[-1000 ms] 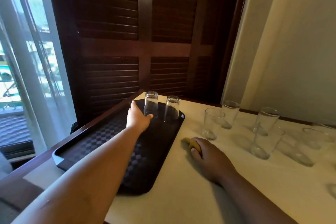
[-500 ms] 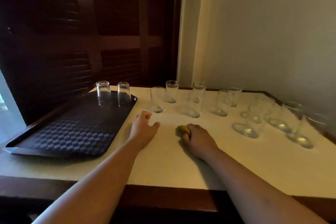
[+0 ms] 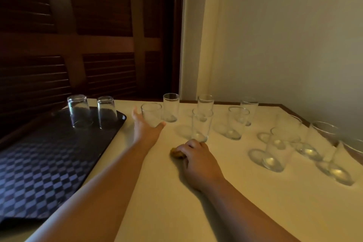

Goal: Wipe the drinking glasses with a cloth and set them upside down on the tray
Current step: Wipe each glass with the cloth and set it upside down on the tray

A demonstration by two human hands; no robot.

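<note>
A dark checkered tray (image 3: 49, 163) lies at the left of the cream table (image 3: 216, 202). Two clear glasses (image 3: 79, 110) (image 3: 107, 111) stand upside down at its far end. Several upright glasses stand across the table's far and right side. My left hand (image 3: 145, 130) reaches to the nearest upright glass (image 3: 151, 114), its spread fingers either side of the base; whether they touch is unclear. My right hand (image 3: 196, 160) rests on the table, curled over a small yellow cloth (image 3: 176, 153), just in front of another upright glass (image 3: 202, 124).
Dark louvred wooden doors (image 3: 88, 45) stand behind the tray. A plain wall (image 3: 284, 45) runs along the table's far and right edges. More upright glasses (image 3: 277, 153) crowd the right side, close together.
The view has swung right from the tray to the table. My left hand left the tray's upturned glass and has moved forward to an upright glass. My right hand stays on the cloth.
</note>
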